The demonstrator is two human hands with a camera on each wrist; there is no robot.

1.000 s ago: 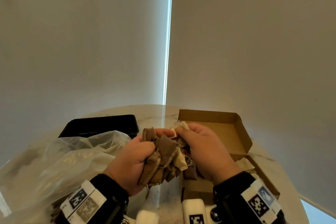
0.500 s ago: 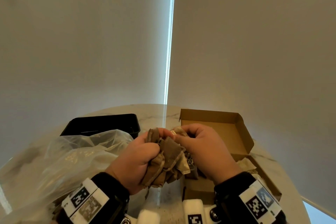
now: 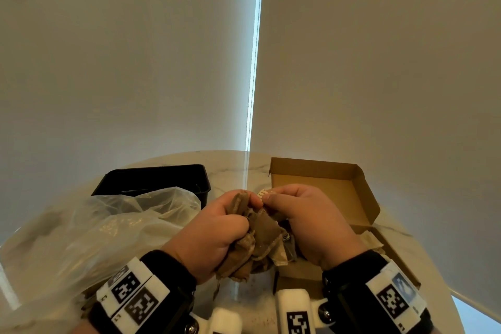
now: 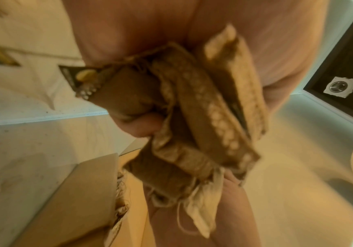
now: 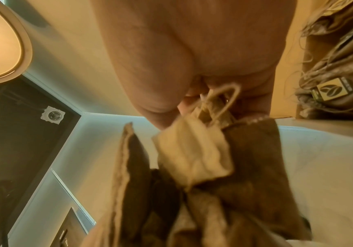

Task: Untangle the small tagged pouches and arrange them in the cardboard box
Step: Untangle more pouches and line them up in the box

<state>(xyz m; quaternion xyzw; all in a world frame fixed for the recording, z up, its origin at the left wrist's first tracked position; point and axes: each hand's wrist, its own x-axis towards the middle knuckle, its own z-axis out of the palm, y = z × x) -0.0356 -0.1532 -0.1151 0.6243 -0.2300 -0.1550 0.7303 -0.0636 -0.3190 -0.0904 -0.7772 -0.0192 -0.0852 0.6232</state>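
A tangled bunch of small brown and cream pouches hangs between both hands above the table, just left of the open cardboard box. My left hand grips the bunch in its curled fingers. My right hand pinches a small white tag at the top of the bunch, and a string loop shows at its fingertips. More pouches with leaf-marked tags lie inside the box.
A clear plastic bag lies at the left on the round marble table. A black tray stands behind the bag. The box's lid stands upright at the back right. Window blinds close off the far side.
Both hands have kept their hold on the bunch and worked it slightly; the right hand's fingers now pinch the white tag at the top. The bunch has stayed in place.
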